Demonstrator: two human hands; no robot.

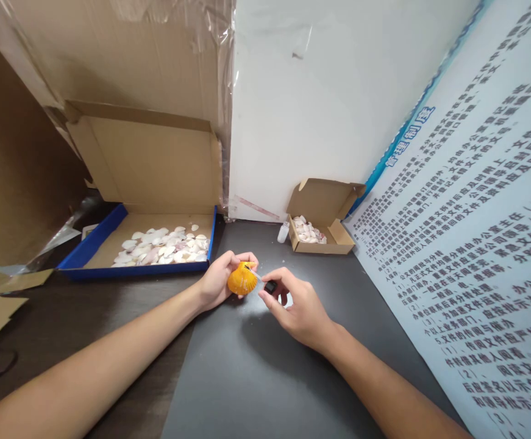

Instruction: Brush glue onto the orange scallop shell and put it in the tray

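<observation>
My left hand point(223, 280) holds an orange, ribbed scallop shell point(241, 280) over the dark grey mat, its fingers closed round the far edge. Pinched between the thumb and fingers of my right hand point(299, 308) is a small black, cap-like piece point(270, 286). From it a thin pale part point(258, 280) reaches left to the shell's right edge. Whether this part is a brush or a blade I cannot make out. A small dark mark shows near the shell's upper right edge.
A blue-rimmed cardboard box point(77, 259) at left holds many pale shells point(164, 247). Further right stand a small translucent bottle point(283, 232) and a little open carton point(320, 247) of shell pieces point(308, 230). A white panel point(320, 110) closes the back; a printed poster point(475, 244) leans at right.
</observation>
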